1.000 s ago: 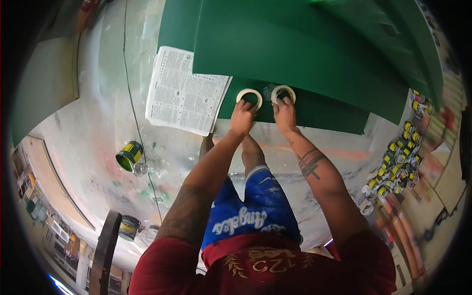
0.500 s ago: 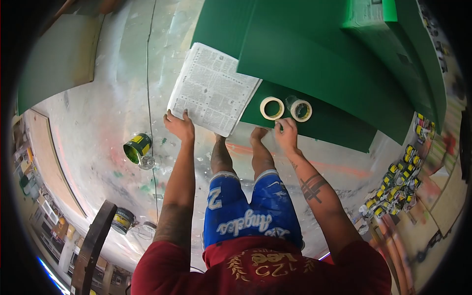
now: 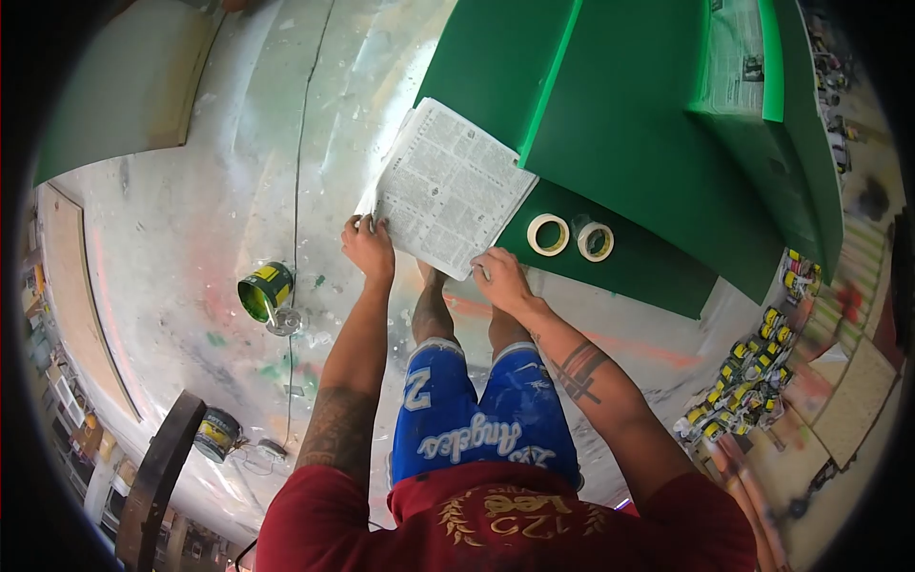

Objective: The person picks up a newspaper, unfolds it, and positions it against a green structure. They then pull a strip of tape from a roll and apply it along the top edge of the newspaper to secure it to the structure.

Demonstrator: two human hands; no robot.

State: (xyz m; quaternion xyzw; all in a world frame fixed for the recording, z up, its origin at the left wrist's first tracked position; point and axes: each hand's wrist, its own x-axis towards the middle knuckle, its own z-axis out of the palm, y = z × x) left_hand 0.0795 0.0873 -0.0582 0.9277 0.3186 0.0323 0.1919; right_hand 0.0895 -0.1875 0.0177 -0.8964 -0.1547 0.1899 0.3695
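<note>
A stack of newspaper sheets [image 3: 448,186] lies tilted on a dark green panel [image 3: 610,253]. My left hand [image 3: 369,246] pinches the paper's lower left corner, where an edge lifts a little. At the lower right corner my right hand [image 3: 500,276] has its fingers closed on the paper's edge. Two rolls of masking tape sit right of the paper on the green panel: one roll [image 3: 535,237] nearer the paper, the other [image 3: 607,243] beside it with clear plastic around it.
Large green panels [image 3: 629,105] rise at the upper right. An open can of green paint [image 3: 257,300] stands on the stained floor at left, with a second can [image 3: 218,434] below it. Many small cans [image 3: 743,381] cluster at right. A dark beam [image 3: 162,477] stands lower left.
My right hand has moved left from beside the tape rolls to the newspaper's lower right corner. The left edge of the paper is now lifted. The view has shifted slightly.
</note>
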